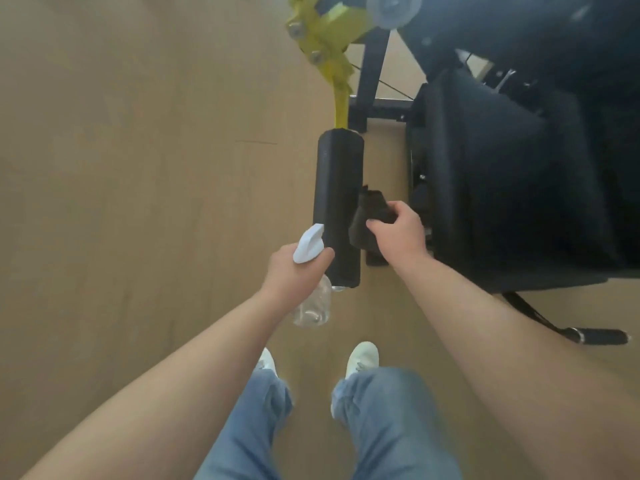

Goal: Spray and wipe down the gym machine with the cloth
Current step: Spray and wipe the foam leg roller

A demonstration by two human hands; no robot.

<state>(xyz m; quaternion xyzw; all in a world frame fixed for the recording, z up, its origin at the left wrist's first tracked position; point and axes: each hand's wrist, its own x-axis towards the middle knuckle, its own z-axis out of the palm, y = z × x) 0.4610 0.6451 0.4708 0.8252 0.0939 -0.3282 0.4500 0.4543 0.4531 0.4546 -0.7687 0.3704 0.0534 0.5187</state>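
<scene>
- Head view, looking straight down: gym machine [502, 174] fills the upper R. Black frame, dark padded seat [485, 140], matte finish, a bit blurred.
- Roller pad [337, 202] sits off the machine's L side. It's a long black foam cylinder running up-down in frame, w/ its far end fixed to a yellow arm [325, 39] that has two bolts showing.
- Cloth [370, 216] is dark and crumpled, and lies against the pad's R side, in its lower half.
- Spray bottle [311, 308] has a clear body and a white trigger head. The head is just beside the pad's lower L edge; the body hangs below the hand, next to the pad's near end.
- Room: wide wood floor [138, 168] to the L of the pad. Only a narrow strip of floor btwn pad and seat. Pad's near end stands free above the floor.
- Black strap [554, 327] w/ a handle lies on the floor lower R, at the machine's base.
- L hand [294, 275]: fingers curled round the bottle's neck, right under the white head. It's close against the pad; can't tell if touching.
- R hand [401, 237]: fingers and thumb closed on the cloth, bunching it and holding it to the pad's side, in the gap btwn pad and seat.
- Bottom of frame: jeans [381, 427] and pale shoes [362, 355], toes pointing toward the pad's near end, well short of it.
</scene>
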